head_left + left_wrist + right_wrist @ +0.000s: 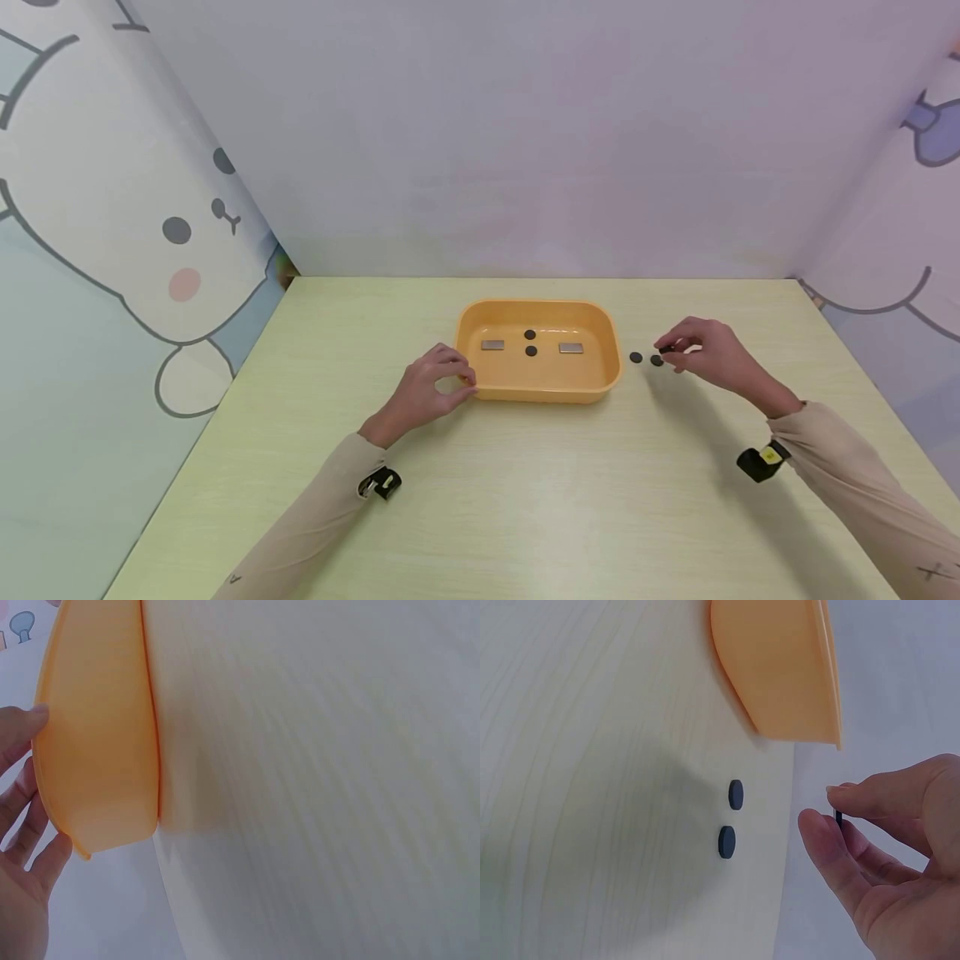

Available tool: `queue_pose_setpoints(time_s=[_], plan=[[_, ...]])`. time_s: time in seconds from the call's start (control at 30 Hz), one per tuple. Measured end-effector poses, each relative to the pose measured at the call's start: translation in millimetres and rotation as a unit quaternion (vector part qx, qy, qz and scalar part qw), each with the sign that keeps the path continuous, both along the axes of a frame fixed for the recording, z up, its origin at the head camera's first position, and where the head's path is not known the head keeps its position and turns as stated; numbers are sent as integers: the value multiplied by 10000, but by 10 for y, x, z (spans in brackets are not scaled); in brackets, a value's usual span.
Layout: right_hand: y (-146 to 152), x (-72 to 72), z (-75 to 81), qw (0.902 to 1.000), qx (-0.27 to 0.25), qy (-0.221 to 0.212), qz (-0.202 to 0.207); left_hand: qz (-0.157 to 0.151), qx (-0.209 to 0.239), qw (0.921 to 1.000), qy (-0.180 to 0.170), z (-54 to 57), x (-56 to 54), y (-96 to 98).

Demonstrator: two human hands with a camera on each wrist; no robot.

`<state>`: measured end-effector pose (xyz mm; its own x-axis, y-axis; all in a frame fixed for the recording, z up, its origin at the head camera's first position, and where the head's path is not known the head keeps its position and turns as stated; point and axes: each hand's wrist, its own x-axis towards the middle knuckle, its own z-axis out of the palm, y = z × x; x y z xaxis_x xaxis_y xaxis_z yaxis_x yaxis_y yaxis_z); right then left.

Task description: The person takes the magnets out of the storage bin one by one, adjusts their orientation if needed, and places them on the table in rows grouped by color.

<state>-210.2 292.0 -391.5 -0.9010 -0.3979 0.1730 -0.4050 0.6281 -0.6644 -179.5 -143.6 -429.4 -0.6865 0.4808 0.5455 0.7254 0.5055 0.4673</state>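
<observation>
An orange plastic tray (540,395) sits on the table, holding two black discs (531,351) and two flat silver rectangular bars (571,348). At its near left corner, my left hand (433,387) grips the rim, fingers and thumb spread along it; the left wrist view shows the fingertips (39,712) right on the rim. To the right of the tray, my right hand (705,352) pinches a black disc (838,818) above the table, between thumb and fingers. Two more black discs, one nearer the tray (636,357) and one below the hand (657,361), lie on the tabletop.
The pale wood-grain table (525,500) ends at a plain light wall (525,150) behind the tray. Side panels printed with cartoon animals (112,208) stand at left and right. Each sleeve carries a small black wrist camera (762,462).
</observation>
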Motion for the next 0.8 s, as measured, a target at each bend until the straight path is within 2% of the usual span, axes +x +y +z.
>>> queue_pose_setpoints(time_s=[0.8], plan=[[173, -74, -109, 9982, 210, -383, -419, -14, 6, 10000, -52, -26, -13, -1]])
